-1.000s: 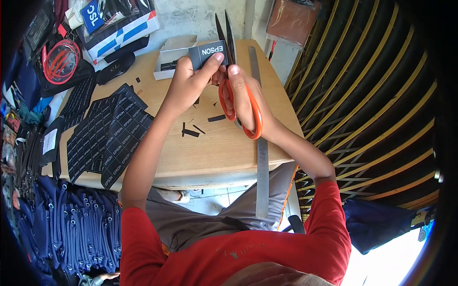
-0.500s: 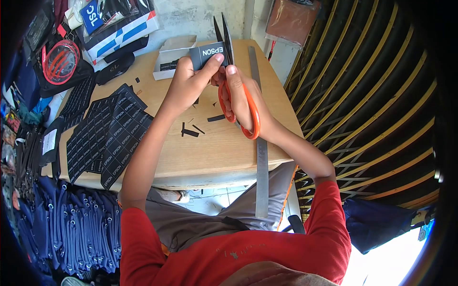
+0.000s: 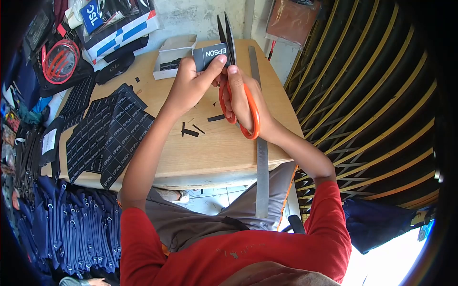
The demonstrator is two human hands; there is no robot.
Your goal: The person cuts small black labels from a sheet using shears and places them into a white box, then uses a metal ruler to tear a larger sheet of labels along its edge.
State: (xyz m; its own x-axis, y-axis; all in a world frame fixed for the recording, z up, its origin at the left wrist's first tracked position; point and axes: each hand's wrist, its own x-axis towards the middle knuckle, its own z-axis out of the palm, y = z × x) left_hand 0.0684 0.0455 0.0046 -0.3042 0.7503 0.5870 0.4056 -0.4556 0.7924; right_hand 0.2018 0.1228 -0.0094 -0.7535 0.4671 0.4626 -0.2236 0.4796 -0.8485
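Note:
Between the thumb and fingers of my left hand [image 3: 198,78] is a small black label [image 3: 208,53] printed EPSON, which appears upside down. My right hand [image 3: 242,97] grips scissors [image 3: 253,112] with orange handles. Their dark blades point away from me, slightly parted, along the right edge of the label. Both hands are close together above the table. Below them lie thin black offcuts [image 3: 190,132]. To the left, overlapping black sheets [image 3: 125,125] carry rows of EPSON print.
A white open box [image 3: 167,72] with small black pieces inside stands at the back. A long metal ruler [image 3: 262,167] lies along the right of the wooden table [image 3: 167,162], overhanging its front edge. Blue straps [image 3: 81,229] hang at lower left; a slatted shutter [image 3: 367,95] borders the right.
Both hands have shifted very slightly to the right with the label and scissors. At the lower left edge, a pale shape, perhaps a hand or foot, has come into view.

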